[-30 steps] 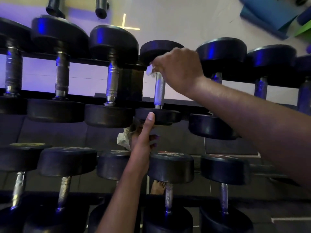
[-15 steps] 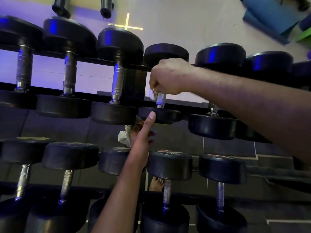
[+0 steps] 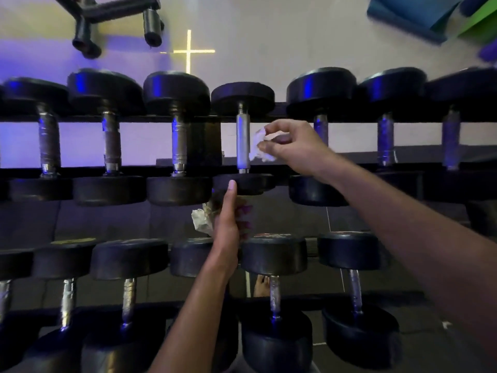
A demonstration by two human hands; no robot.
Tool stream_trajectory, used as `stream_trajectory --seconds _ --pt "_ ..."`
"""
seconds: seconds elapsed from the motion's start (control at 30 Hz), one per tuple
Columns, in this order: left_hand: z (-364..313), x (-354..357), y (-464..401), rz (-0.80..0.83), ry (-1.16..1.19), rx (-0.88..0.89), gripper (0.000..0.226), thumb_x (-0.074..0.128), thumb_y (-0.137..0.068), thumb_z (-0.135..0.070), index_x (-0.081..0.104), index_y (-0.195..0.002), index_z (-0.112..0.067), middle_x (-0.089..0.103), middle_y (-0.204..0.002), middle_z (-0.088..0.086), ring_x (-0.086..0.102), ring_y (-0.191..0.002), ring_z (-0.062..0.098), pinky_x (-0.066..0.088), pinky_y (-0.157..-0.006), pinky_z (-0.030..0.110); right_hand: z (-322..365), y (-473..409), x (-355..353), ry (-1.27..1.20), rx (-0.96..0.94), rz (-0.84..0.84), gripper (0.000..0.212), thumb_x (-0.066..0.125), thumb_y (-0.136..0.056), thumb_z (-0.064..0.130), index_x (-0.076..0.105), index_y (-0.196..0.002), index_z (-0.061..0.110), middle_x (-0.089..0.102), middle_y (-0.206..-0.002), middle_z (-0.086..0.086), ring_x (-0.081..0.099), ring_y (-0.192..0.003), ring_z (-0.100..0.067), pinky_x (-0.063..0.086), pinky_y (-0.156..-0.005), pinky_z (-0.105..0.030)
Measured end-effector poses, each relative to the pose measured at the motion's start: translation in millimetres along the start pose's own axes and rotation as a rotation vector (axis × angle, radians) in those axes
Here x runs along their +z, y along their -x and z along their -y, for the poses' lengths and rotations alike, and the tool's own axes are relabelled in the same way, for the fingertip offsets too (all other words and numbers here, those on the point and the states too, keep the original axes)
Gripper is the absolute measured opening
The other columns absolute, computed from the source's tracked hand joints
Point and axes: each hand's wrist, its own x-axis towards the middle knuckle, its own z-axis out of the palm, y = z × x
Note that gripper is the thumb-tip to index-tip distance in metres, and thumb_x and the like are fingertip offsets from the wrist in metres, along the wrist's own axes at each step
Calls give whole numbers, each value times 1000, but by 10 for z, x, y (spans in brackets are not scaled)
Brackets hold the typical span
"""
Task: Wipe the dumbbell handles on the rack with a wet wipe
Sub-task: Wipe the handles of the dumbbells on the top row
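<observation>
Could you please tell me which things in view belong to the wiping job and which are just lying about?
Part of the job:
right hand pinching the wet wipe
smooth dumbbell handle beside it
left hand gripping a crumpled wipe packet
other top-row dumbbells

Just lying about:
blue mat
black metal stand

1. A black two-tier dumbbell rack (image 3: 349, 168) spans the frame, its dark rails running left to right.
2. On the upper tier, a row of black-headed dumbbells (image 3: 177, 135) lies side by side across the rails, steel handles bridging the gap between them.
3. The lower tier (image 3: 309, 297) carries a second row of dumbbells (image 3: 274, 278), likewise side by side.
4. A dark floor (image 3: 419, 335) shows beneath the rack.
</observation>
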Motion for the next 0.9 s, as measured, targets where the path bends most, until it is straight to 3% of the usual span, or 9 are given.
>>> stream_trajectory --seconds 0.1,0.23,0.37,0.43,0.5,0.57,0.63,0.77,0.9 --pt "-77 200 170 74 -44 -16 67 52 -97 -76 73 -113 -15 73 -78 -9 58 -60 15 40 -57 29 -10 297 -190 -186 76 1 22 73 -100 19 65 -120 22 79 -101 -15 77 -96 -34 65 -77 -49" --pt "-94 522 455 176 -211 23 62 54 -100 -73 76 -113 -16 78 -92 -4 63 -65 15 42 -65 33 -25 690 -468 -230 119 -128 18 67 -102 13 68 -117 23 73 -104 -21 78 -85 -33 66 -63 -52" --pt "-60 828 622 149 -262 17 59 56 -102 -69 75 -115 -14 78 -96 -1 61 -62 12 43 -61 29 -113 962 -778 -316 197 -246 12 66 -102 13 77 -102 15 75 -110 -17 78 -95 -32 67 -68 -45" --pt "-31 937 641 123 -291 21 56 58 -103 -67 74 -113 -14 76 -97 0 59 -58 11 41 -58 27 -168 1056 -929 -412 233 -240 9 71 -99 17 77 -103 12 74 -113 -18 76 -104 -31 66 -74 -42" --pt "6 1011 640 108 -318 22 57 60 -101 -68 74 -113 -14 77 -101 2 60 -60 12 43 -59 28 -214 1144 -1049 -478 253 -200 20 79 -92 14 74 -111 10 74 -116 -15 76 -107 -27 66 -83 -40" --pt "37 1092 653 86 -355 42 61 64 -97 -72 73 -117 -15 78 -110 4 63 -68 15 47 -64 32 -283 1191 -1138 -402 250 -185 46 86 -84 7 69 -126 10 72 -119 -8 74 -107 -20 65 -86 -37" --pt "41 1191 689 29 -398 60 69 72 -90 -75 69 -123 -15 76 -116 5 68 -77 17 51 -66 33 -354 1177 -1191 -284 244 -210 55 88 -82 8 68 -134 8 72 -119 -4 74 -104 -17 66 -82 -35" --pt "88 1379 703 -86 -427 56 79 89 -79 -68 54 -127 -16 67 -120 4 73 -96 21 52 -66 30 -541 1041 -1338 30 147 -255 25 84 -88 24 81 -113 21 78 -99 8 72 -89 -4 62 -84 -29" --pt "203 1493 601 -176 -351 69 85 96 -67 -68 52 -121 -19 69 -125 13 65 -84 20 54 -73 35 -711 784 -1562 381 -5 -180 19 83 -86 34 83 -103 25 68 -108 5 65 -102 -14 52 -92 -30"
